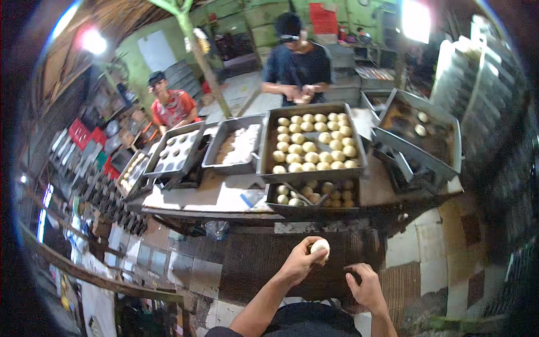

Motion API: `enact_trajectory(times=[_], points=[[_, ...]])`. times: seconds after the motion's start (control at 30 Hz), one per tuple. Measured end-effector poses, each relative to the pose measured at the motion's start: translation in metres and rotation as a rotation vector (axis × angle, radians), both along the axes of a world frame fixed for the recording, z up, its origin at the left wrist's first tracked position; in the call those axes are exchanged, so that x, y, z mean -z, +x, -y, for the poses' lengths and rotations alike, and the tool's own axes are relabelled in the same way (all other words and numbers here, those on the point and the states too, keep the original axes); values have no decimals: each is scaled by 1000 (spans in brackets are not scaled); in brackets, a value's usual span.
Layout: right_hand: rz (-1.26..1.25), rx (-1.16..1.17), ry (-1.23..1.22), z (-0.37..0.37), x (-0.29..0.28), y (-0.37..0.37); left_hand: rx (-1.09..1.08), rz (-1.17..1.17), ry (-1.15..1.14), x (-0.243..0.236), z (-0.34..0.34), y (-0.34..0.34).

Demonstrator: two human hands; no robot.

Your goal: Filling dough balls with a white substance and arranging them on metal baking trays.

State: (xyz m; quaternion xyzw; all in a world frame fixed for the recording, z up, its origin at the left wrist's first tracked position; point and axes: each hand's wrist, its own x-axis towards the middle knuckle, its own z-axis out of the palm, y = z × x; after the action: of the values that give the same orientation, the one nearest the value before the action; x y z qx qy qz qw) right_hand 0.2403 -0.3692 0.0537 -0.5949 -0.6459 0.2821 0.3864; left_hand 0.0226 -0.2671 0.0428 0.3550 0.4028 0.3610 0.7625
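A pale, round dough ball [320, 246] sits in the fingers of my left hand [303, 259], held in front of my body below the table edge. To its right, my right hand [364, 283] is apart from it, fingers loosely curled with a gap between thumb and fingers and nothing seen in them. Ahead on the table stands a large metal tray [261, 140] with rows of similar dough balls [309, 147]. Beneath it is another tray [271, 196] that also holds dough balls.
At the right, a tilted tray [457, 140] has two balls in it. Leftward stand a tray of white pieces [242, 143] and a tray with round hollows [178, 150]. Two co-workers, one in a dark shirt [297, 64] and one in red [174, 109], are across the table [208, 191].
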Motion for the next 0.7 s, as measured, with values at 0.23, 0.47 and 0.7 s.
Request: enact_trajectory(times=[0.23, 0.47, 0.7], points=[[-22, -79, 624, -84, -47, -230, -306, 34, 180, -1, 31, -157], [-19, -469, 615, -120, 32, -421, -567, -84, 19, 9, 56, -337], [110, -382, 634, -183, 1, -488, -601, -14, -63, -1, -13, -387]])
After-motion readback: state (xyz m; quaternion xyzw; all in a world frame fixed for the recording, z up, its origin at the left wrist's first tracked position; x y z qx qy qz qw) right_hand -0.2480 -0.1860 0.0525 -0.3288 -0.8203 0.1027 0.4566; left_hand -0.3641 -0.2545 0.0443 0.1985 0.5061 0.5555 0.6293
